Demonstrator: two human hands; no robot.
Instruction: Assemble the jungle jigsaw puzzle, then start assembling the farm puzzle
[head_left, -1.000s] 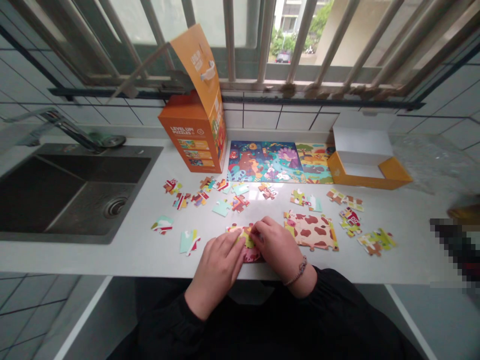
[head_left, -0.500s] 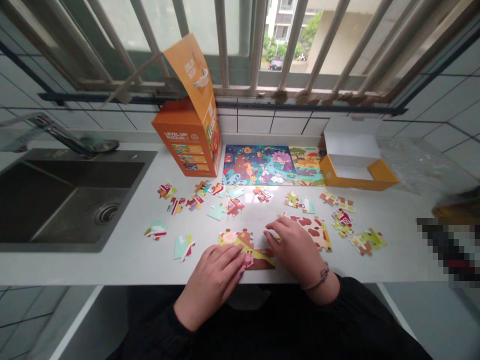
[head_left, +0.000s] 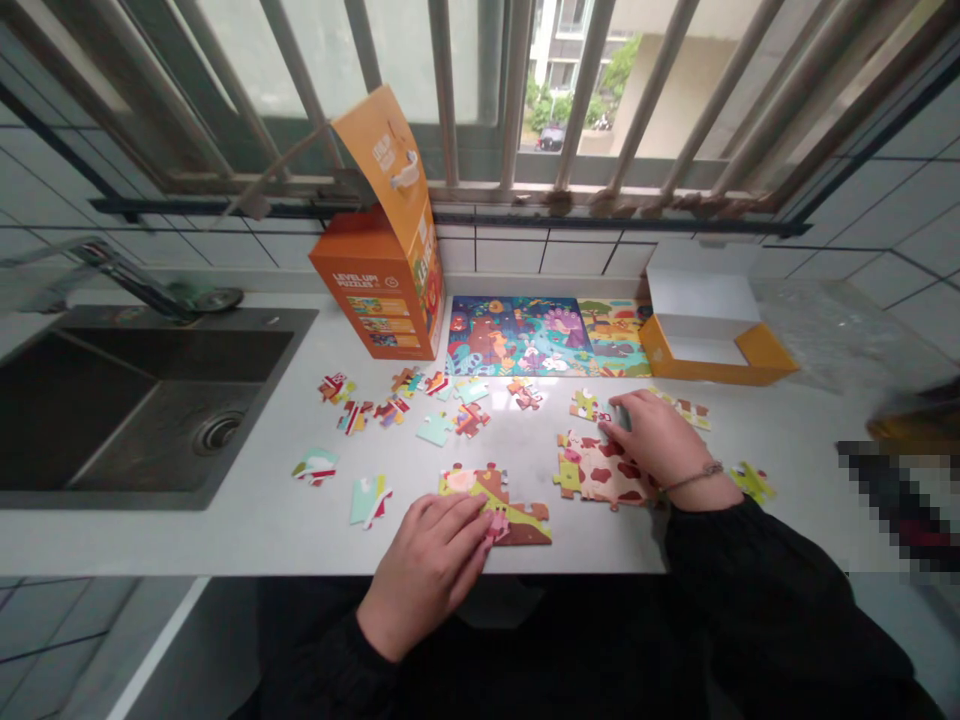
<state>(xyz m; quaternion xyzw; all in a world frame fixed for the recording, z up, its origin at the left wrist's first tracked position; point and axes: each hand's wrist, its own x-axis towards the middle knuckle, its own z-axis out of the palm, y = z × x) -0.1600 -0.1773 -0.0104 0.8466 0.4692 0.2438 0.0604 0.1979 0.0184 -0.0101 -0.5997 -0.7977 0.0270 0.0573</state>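
My left hand (head_left: 430, 553) lies with its fingers stretched flat over a joined puzzle section (head_left: 525, 520) near the counter's front edge. That section is brown and yellow-green, with a pink pig partly under my fingertips. My right hand (head_left: 660, 440) reaches over a brown-spotted cow section (head_left: 600, 470). Its thumb and forefinger are on either side of a pale blue puzzle piece (head_left: 619, 416), which the fingers partly hide. A yellow-green piece (head_left: 583, 404) lies just left of that piece. The right forearm covers part of the loose pieces on the right.
Several loose pieces (head_left: 472, 419) are scattered behind my left hand. An orange puzzle box (head_left: 382, 290) stands at the back, beside a finished puzzle picture (head_left: 517, 335). An open yellow box (head_left: 720, 360) sits back right. A sink (head_left: 247, 400) is on the left.
My right hand has moved right and away from me, from the cow section's left side to the pale blue piece. The cow section is more exposed. My left hand stays in place.
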